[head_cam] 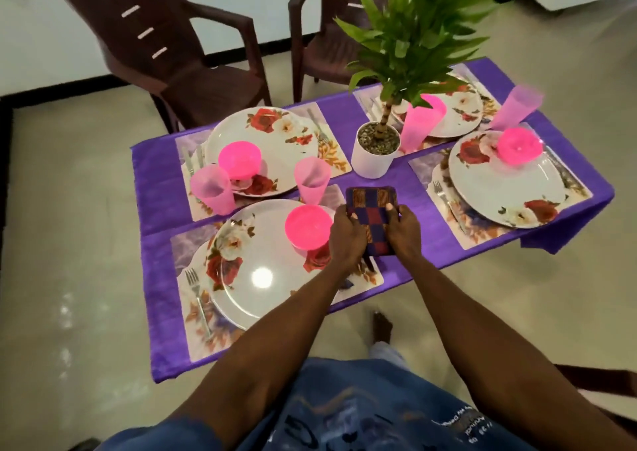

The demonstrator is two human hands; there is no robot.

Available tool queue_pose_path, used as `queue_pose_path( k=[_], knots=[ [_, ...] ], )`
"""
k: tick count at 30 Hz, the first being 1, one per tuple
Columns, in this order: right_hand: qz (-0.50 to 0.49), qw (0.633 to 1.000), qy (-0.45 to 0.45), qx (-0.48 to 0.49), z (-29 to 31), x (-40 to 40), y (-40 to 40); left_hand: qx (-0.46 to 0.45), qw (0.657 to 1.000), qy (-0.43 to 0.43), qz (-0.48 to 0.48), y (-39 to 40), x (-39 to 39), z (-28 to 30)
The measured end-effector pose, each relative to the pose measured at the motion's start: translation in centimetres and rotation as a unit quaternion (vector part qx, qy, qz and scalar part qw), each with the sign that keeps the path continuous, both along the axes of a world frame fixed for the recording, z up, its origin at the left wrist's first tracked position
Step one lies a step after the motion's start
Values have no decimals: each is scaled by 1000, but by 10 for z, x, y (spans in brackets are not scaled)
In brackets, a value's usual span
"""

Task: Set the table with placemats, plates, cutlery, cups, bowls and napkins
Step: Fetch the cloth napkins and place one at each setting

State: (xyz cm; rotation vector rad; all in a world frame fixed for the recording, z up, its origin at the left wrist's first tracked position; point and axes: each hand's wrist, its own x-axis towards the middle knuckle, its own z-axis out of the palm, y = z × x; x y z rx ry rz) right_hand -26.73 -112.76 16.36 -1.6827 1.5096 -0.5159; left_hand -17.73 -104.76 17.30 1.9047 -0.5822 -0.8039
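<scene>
Fingers of both hands hold a folded checked napkin (371, 219) from its two sides: the left hand (346, 240) grips the left edge, and the right hand (404, 231) pinches the right edge, with the thumb lying on top of the cloth. The napkin is in dark blue, red and orange squares. It is at the middle of the table (431, 243), just to the right of the near-left plate (255, 271) and over the right border of its placemat (365, 278). I cannot tell whether it already lies on the surface or is a little above it.

From the head view, four places are laid on the purple cloth, each with a flowered plate, a pink bowl and a pink cup. Forks show at some places. No other napkin is visible, so I judge that the napkins are the last step and this one is the first.

Some things could go wrong. The near pink bowl (309, 225) is touching or almost touching the left hand, and a pink cup (312, 179) stands just behind; a careless move of the left wrist may push the bowl or tip the cup. The potted plant (377, 147) is near the far edge of the napkin. If one hand lets go too early, the fold may open.
</scene>
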Motion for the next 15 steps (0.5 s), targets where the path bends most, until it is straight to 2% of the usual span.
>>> queue_pose_path(
  k=[9, 15],
  knots=[
    [120, 981, -2, 150, -13, 3, -85, 53, 986, 10, 160, -59, -23, 5],
    [200, 968, -19, 151, -11, 2, -103, 54, 979, -52, 191, -72, -14, -2]
  ],
)
